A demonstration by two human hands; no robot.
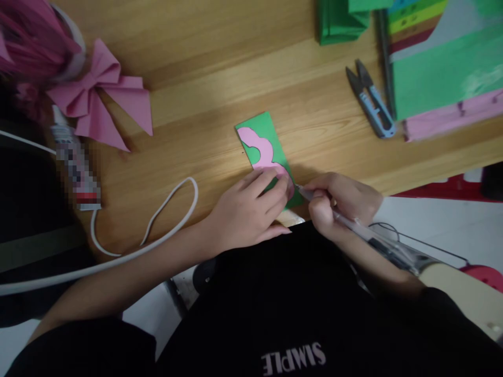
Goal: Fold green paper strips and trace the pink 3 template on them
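Note:
A pink wavy paper cutout (266, 149) lies on a small rectangle of green paper (262, 123) near the table's front edge. Across its lower part rests my left hand (249, 212), fingers laid out over the paper and hiding some of it. My right hand (340, 201) is closed around a clear-barrelled pen (356, 226). The pen's tip is at the cutout's lower right edge, on or just above the green paper. Dark outlining shows along parts of the cutout's edge.
A pink paper bow (94, 89) and a glue tube (78, 162) lie left, near a white cable (157, 243). Thread snips (371, 102) lie right, beside a green packet (444, 78) and pink paper (451, 115). Folded green paper (340, 23) sits at the back.

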